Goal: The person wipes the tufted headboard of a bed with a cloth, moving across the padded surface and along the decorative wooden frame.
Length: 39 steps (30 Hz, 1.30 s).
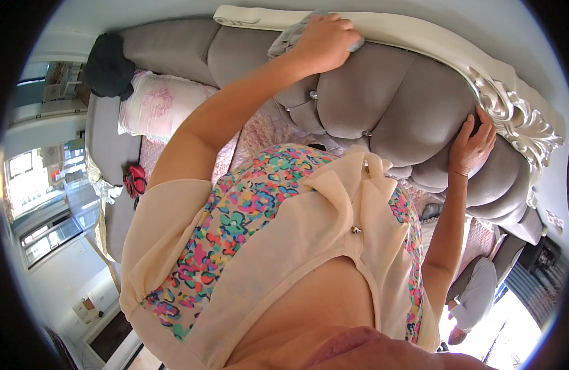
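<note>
My left hand [328, 44] grips a bunched grey cloth [291, 39]. It presses the cloth against the top of the grey tufted sofa backrest [363, 88], along its cream trim [400, 27]. My right hand [474, 143] lies on the backrest further to the right, fingers spread and holding nothing. Beside its fingertips, the trim turns into a carved silver-toned ornament [515, 115]. Crystal-like buttons [313, 95] dot the tufting. Part of the cloth is hidden under my left hand, and my torso covers much of the seat.
A white pillow with a pink print [159, 104] lies on the pink quilted seat cover [261, 132]. Dark fabric [109, 67] hangs over the sofa's left corner, and a red bag [135, 181] sits below. Another person's grey-clad leg [478, 286] shows at the lower right.
</note>
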Available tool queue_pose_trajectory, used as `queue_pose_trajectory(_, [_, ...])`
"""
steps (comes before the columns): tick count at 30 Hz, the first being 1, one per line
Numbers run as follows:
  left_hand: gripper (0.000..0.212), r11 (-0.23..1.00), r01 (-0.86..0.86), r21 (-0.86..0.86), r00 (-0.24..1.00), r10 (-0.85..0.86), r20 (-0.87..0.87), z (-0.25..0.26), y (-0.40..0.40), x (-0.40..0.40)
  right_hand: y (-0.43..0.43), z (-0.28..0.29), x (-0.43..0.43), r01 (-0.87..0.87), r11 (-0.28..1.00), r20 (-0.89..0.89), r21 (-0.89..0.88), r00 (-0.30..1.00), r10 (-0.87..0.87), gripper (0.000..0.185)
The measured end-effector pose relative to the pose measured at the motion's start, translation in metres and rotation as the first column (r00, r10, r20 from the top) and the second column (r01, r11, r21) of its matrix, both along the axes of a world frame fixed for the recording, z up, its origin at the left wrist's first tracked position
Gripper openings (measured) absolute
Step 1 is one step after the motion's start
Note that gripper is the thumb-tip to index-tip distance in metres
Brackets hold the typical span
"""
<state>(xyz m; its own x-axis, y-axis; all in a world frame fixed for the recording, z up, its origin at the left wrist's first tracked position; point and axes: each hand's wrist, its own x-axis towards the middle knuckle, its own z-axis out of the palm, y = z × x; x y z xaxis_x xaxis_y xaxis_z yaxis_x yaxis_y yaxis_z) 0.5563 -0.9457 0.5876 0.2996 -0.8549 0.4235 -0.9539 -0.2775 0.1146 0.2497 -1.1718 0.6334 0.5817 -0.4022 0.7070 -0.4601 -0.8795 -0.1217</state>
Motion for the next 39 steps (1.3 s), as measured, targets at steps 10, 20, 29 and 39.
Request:
queue_pose_trajectory(10, [0.042,0.934,-0.152,0.323,0.988,0.143,0.053,0.005,0.029,0.024,0.003,-0.002,-0.001,-0.012,1.000,0.017,0.011,1.000,0.011,0.026])
queue_pose_trajectory(20, [0.030,0.969,-0.082,0.235,0.982,0.119,-0.148,0.021,-0.009,0.009,0.006,-0.002,0.000,0.024,1.000,0.040,0.003,0.999,-0.024,0.026])
queue_pose_trajectory(29, [0.013,0.994,0.112,0.003,0.986,-0.110,-0.123,0.073,-0.041,-0.043,0.012,0.000,-0.004,0.018,1.000,0.078,0.006,0.997,-0.018,0.026])
queue_pose_trajectory(39, [0.013,0.855,0.461,-0.238,0.882,-0.412,0.228,0.130,-0.140,-0.126,0.023,0.008,0.000,0.015,0.999,0.138,0.041,0.990,-0.021,0.025])
